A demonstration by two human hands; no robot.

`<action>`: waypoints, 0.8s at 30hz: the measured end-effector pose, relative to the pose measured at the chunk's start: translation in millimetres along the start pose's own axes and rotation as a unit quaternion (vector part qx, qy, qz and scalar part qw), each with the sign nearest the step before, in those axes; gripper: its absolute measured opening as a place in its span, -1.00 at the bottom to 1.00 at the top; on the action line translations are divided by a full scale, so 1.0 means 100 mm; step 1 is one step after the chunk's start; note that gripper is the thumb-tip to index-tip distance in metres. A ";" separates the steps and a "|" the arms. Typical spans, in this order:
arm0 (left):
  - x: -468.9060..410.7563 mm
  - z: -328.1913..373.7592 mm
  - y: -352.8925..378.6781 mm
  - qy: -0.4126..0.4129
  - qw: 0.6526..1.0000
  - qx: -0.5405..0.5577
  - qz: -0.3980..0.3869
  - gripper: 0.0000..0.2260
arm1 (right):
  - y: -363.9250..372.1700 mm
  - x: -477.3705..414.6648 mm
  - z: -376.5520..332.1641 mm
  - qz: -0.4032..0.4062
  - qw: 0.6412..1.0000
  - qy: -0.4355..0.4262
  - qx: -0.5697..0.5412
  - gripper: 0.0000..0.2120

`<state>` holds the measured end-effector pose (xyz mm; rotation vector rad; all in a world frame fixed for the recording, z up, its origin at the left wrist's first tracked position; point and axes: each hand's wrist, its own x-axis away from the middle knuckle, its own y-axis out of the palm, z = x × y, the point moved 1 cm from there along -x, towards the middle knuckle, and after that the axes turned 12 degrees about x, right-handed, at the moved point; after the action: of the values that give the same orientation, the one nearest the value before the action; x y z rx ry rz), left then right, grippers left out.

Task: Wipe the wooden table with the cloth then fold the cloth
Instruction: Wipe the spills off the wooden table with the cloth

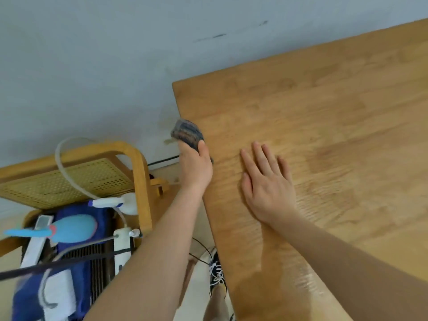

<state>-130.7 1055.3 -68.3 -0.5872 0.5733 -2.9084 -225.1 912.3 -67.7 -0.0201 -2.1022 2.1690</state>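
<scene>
The cloth point(187, 134) sits bunched in the left hand point(195, 166), which grips it at the worktop's point(324, 112) left edge, partly overhanging it, near the far corner. The right hand point(266, 181) lies flat and empty on the wood just beside it. Nearly all the unwiped surface stretches rightward, so the left hand seems placed to sweep across.

Place: you stand in a lived-in room of a home, not a lab or shop.
Tabletop point(324, 126): plain light wood, set against a pale grey wall point(92, 66).
Chair point(69, 179): bent wood with a cane panel, the household kind.
Clutter: beside you lie a power strip point(122, 249), a blue bag point(76, 269) and a blue toy point(69, 229).
</scene>
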 end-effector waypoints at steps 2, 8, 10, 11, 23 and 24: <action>-0.38 0.17 0.02 -0.010 1.000 0.002 0.007 -0.54 | 0.00 -0.03 0.00 0.007 1.000 0.001 0.005 -0.49; -1.09 0.47 0.03 -0.013 0.998 0.037 0.043 -0.60 | -0.03 -0.09 0.00 -0.004 1.000 0.000 0.003 -0.49; -1.09 0.51 0.03 -0.020 0.997 0.060 0.047 -0.64 | -0.03 -0.10 0.01 -0.006 1.000 0.001 0.005 -0.49; -1.03 0.50 0.02 -0.024 0.996 0.067 0.047 -0.64 | -0.02 -0.08 0.01 -0.008 1.000 0.003 0.007 -0.49; -1.26 0.55 0.03 -0.009 0.998 0.028 0.064 -0.67 | -0.02 -0.08 0.01 -0.005 1.000 0.001 -0.002 -0.48; -1.37 0.60 0.04 -0.019 0.997 0.023 0.076 -0.67 | -0.01 -0.08 0.00 -0.006 1.000 0.001 -0.003 -0.47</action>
<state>18.7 1057.2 -66.9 -0.5643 0.5211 -2.7545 -216.9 911.5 -67.0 -0.0118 -2.1012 2.1562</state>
